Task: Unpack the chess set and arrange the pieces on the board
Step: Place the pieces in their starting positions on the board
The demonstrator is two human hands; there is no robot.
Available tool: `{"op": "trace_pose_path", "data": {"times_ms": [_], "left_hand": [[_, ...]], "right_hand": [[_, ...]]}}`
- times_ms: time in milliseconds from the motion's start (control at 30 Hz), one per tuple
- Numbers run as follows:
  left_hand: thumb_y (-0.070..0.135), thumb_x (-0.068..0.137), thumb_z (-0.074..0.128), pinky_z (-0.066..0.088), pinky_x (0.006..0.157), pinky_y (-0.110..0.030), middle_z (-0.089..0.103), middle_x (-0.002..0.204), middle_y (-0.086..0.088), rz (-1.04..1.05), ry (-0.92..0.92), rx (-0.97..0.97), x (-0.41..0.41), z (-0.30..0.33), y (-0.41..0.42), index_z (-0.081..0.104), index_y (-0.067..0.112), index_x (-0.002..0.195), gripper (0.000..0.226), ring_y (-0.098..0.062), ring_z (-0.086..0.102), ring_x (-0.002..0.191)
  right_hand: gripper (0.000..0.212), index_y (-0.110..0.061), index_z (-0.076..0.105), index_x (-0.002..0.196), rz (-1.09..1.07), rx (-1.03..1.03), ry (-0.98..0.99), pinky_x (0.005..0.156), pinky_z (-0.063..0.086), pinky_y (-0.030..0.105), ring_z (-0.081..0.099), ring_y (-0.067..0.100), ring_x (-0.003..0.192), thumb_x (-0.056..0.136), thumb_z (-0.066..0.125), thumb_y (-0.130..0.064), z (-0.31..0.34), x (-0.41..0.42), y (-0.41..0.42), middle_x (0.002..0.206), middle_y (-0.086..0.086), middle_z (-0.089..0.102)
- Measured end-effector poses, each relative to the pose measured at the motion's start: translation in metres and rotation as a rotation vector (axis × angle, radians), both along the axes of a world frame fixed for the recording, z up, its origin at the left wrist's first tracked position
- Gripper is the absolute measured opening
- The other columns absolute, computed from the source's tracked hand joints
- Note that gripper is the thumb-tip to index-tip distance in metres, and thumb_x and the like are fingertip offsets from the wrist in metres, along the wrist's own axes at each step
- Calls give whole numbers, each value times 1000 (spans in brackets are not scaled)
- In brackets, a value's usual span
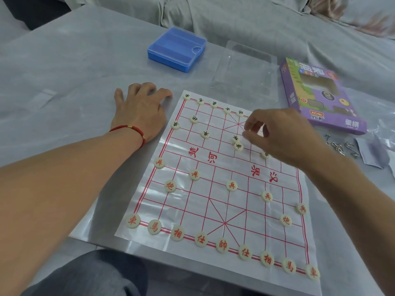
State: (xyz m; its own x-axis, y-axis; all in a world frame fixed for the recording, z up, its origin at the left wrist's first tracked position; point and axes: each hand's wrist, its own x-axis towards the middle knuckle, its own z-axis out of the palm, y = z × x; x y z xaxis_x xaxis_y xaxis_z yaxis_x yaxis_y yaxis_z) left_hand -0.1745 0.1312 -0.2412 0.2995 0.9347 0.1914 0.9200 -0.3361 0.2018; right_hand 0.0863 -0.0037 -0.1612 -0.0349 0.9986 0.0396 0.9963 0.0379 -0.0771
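Red-gridded white board [213, 210], blue box [177, 49]

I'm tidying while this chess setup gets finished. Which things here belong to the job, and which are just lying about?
Job: white paper board with red grid; cream round pieces, red-marked and black-marked.

Lying about: blue plastic case; clear plastic tray; purple cardboard box; small metal hooks.

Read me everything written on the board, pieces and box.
"楚河": board middle, in red.
"車 馬 相 仕 帥 仕 相 馬 車": red pieces, near row.
"炮", "兵": red pieces further up.
"XCPAI": purple box.
Black pieces: too small to read.
Other box print: blurred.
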Motion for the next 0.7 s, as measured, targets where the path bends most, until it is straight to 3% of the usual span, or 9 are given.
{"op": "trace_pose_path", "data": {"times_ms": [133, 267, 367, 467, 700], "left_hand": [[23, 101, 36, 18, 116, -63, 41, 149, -4, 3, 3, -3, 0, 1, -1, 48, 38, 138, 41, -31, 32, 140], [22, 102, 35, 17, 116, -62, 40, 150, -5, 9, 6, -4, 0, 3, -3, 47, 37, 139, 42, -31, 31, 141], [23, 102, 36, 18, 115, -63, 40, 150, -6, 8, 13, -7, 0, 2, -1, 47, 36, 139, 41, -32, 31, 140], [24, 102, 36, 19, 115, -64, 41, 149, -6, 5, 18, 2, 0, 0, 0, 47, 36, 139, 41, -33, 32, 140], [22, 100, 36, 21, 113, -64, 44, 145, -5, -16, -5, 29, -2, -3, 2, 50, 37, 135, 41, -34, 35, 136]], "right_hand": [[27, -30, 58, 101, -47, -86, 3, 62, 37, 24, 54, 7, 76, 89, 67, -52, -12, -9, -16, 97, -14, 63], [26, -31, 55, 101, -77, -89, 81, 71, 45, 29, 53, 7, 75, 89, 69, -50, -26, -15, -11, 99, -13, 62], [22, -31, 54, 103, -62, -71, 126, 68, 40, 26, 51, 2, 75, 91, 70, -39, -26, -10, -16, 98, -15, 62], [21, -32, 55, 104, -91, -8, 165, 68, 45, 30, 52, 1, 73, 90, 70, -35, -21, 12, -25, 94, -16, 63], [14, -25, 69, 91, -453, 202, 205, 78, 52, 37, 64, 20, 79, 87, 73, -38, -29, 102, -18, 83, -7, 69]]}}
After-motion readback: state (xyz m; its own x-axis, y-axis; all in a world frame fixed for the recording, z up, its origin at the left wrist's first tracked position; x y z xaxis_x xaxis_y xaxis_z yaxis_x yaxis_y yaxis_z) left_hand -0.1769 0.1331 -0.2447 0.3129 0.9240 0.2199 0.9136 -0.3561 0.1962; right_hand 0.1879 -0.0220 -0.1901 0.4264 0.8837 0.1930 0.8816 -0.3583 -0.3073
